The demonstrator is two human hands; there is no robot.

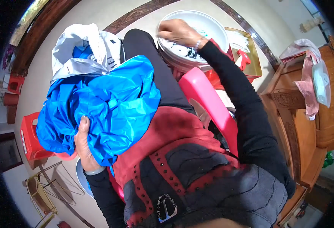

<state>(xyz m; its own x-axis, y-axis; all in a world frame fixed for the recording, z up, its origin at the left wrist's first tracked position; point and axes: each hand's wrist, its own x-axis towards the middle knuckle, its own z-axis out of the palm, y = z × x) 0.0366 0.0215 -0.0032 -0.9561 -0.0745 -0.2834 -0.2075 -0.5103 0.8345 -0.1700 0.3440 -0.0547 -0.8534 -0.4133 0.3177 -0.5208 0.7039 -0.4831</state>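
Observation:
A crumpled blue sheet of thin, shiny fabric [113, 110] lies across my lap on the left. My left hand [85, 146] grips its near edge, with the thumb on top and the other fingers hidden underneath. Over the far rim side of a round white basin [218, 32], my right hand [178, 33] is held with its fingers curled together and slightly blurred. Whatever is between those fingertips cannot be made out. Small dark and green bits [191, 52] lie scattered on the basin's bottom.
Beyond the fabric stands a white plastic bag [73, 38] with more blue material inside. A red stool [29, 136] is at the left. Right of the basin sit a tray [258, 51] of white strips and a red tool [243, 60]. Wooden furniture [307, 125] lines the right.

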